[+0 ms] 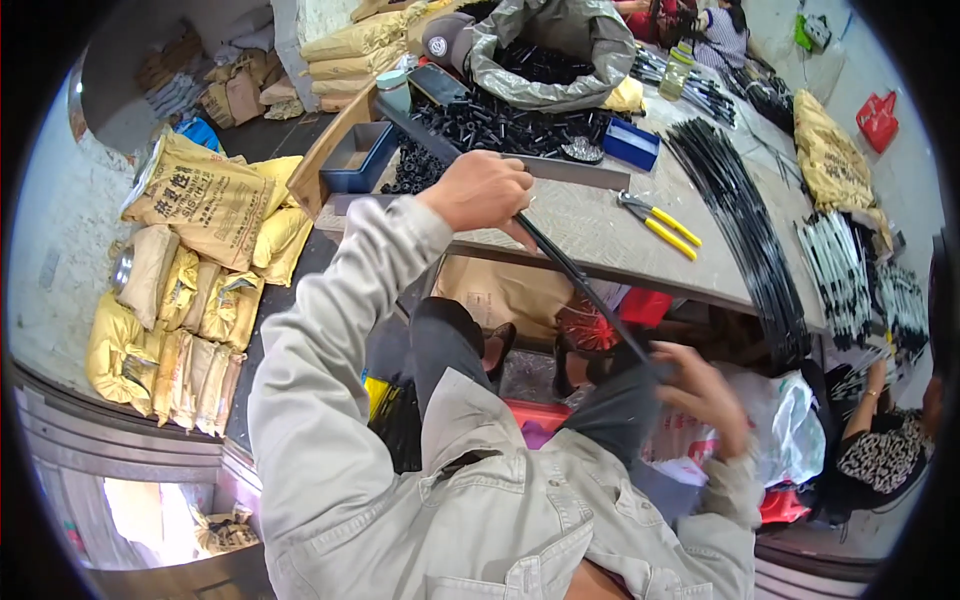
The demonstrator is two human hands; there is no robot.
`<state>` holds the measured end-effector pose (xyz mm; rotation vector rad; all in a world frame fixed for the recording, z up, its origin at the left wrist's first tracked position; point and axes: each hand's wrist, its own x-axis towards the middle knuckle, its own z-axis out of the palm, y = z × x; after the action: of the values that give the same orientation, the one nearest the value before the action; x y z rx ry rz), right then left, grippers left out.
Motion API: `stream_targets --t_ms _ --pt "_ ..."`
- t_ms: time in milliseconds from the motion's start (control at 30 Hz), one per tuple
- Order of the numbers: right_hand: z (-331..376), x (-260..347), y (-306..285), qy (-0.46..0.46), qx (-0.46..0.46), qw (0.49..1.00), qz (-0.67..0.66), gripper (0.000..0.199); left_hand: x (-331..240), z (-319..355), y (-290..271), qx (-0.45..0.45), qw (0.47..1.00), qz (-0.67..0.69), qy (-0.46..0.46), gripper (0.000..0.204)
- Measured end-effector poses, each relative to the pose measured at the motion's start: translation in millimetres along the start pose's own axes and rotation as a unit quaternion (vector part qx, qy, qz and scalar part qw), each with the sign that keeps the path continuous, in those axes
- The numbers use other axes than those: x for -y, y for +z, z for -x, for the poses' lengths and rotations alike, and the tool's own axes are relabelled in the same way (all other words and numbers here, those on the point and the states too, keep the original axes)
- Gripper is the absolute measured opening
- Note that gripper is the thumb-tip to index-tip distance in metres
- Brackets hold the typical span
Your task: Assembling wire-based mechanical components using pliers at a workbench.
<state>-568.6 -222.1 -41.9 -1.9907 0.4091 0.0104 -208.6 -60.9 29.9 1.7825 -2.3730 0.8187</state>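
A long thin black rod (pixel 580 285) runs on a slant from the table edge down toward my lap. My left hand (pixel 480 190) is closed around its upper end, just over the edge of the wooden table (pixel 590 230). My right hand (pixel 705 395) grips the lower end near my knee and is blurred. Both my arms are in grey jacket sleeves.
Yellow-handled pliers (pixel 660 222), a blue box (pixel 630 143), a heap of small black parts (pixel 500 125) and a bundle of long black rods (pixel 740 220) lie on the table. A grey sack of black parts (pixel 550 55) stands behind. Yellow sacks (pixel 200 250) are stacked left. Another person (pixel 885 440) sits at right.
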Motion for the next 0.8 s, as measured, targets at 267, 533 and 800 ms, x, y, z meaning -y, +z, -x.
stream_targets --t_ms 267,533,800 --pt "-123 -248 217 -0.069 0.291 0.954 -0.007 0.031 -126 -62 83 0.265 0.920 0.017 0.289 0.037" --pt "-107 -80 153 -0.148 0.006 0.942 -0.301 0.014 -144 -61 73 0.275 0.929 0.126 0.211 0.031" --pt "-92 -57 159 -0.225 -0.038 0.961 -0.155 0.014 -158 39 39 -0.220 0.790 0.447 -0.357 0.027"
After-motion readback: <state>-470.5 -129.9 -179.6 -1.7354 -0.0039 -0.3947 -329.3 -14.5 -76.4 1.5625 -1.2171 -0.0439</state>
